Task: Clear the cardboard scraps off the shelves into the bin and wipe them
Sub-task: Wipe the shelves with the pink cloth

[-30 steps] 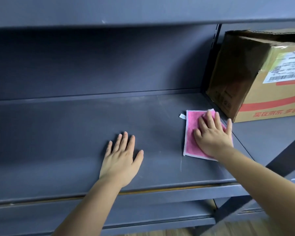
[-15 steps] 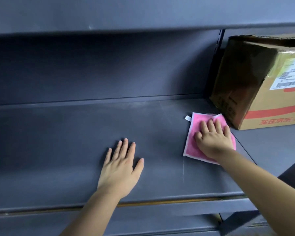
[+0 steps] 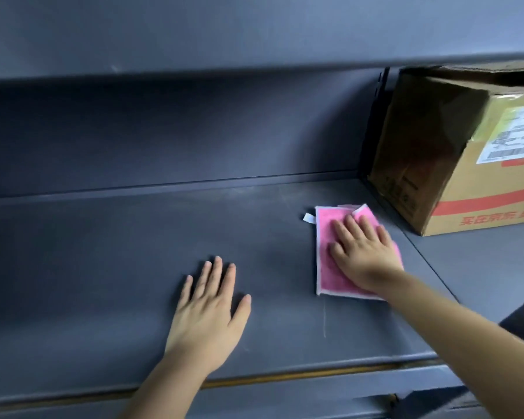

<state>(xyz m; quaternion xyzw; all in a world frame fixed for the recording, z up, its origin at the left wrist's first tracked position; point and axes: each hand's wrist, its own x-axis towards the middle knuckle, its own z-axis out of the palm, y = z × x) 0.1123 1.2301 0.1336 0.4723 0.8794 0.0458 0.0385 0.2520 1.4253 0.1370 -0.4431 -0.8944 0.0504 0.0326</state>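
Note:
A folded pink cloth (image 3: 327, 264) with a white edge and a small white tag lies flat on the dark grey shelf (image 3: 118, 267), near its right end. My right hand (image 3: 363, 255) presses flat on the cloth, fingers pointing to the back wall. My left hand (image 3: 209, 316) rests palm down on the bare shelf to the left, fingers spread, holding nothing. No cardboard scraps show on this shelf.
A brown cardboard box (image 3: 466, 152) with a red stripe and a shipping label stands on the neighbouring shelf to the right, just past the cloth. Another shelf (image 3: 254, 31) hangs close above. The shelf's front lip (image 3: 285, 379) runs below my wrists.
My right hand and the cloth have slid a little to the left, away from the box. My left hand has stayed in place on the shelf.

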